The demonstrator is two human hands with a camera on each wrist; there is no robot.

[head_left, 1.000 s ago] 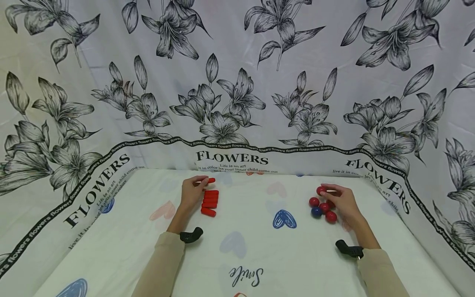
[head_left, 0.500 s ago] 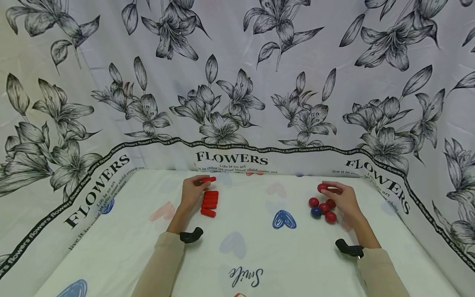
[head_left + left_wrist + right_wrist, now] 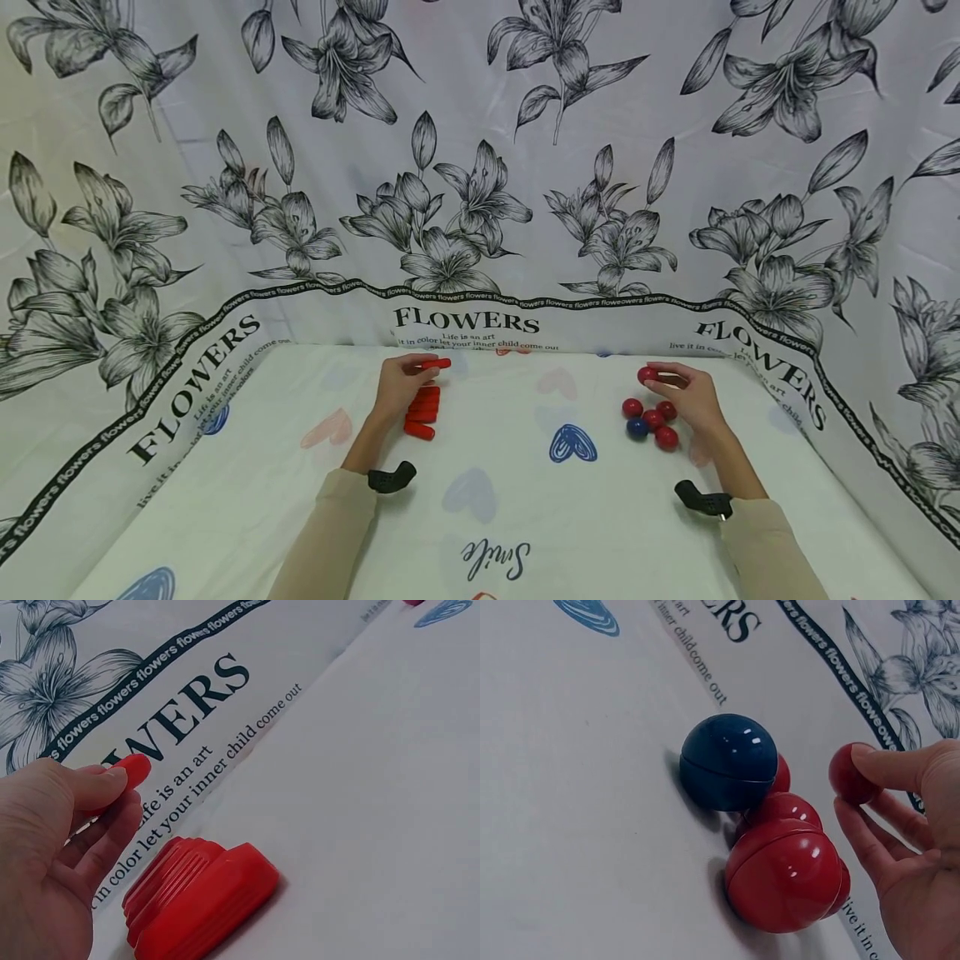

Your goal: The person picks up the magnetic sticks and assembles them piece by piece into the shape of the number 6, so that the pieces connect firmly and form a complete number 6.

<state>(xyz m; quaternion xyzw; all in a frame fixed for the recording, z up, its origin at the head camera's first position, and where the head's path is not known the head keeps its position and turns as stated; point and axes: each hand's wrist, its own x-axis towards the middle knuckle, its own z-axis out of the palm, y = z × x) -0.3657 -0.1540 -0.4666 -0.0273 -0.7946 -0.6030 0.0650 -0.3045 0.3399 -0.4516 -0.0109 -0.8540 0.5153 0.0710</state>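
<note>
Left fingers [image 3: 97, 789] and right fingers [image 3: 864, 841]: bare. Behind the fingers, left wrist unit [image 3: 392, 477] and right wrist unit [image 3: 703, 498]: black, bent, round-ended, each projecting inward. A small bright part shows beneath the right wrist unit. Farther behind the fingers, left sleeve [image 3: 330, 529] and right sleeve [image 3: 771, 546]: long, plain beige fabric, cuffs at the wrist units.

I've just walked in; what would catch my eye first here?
Likely the single dark blue ball beside the red balls near the right hand, which pinches another red ball. On the other side, the left hand pinches one red block near several more blocks. Behind, large black flowers decorate the white backdrop.
</note>
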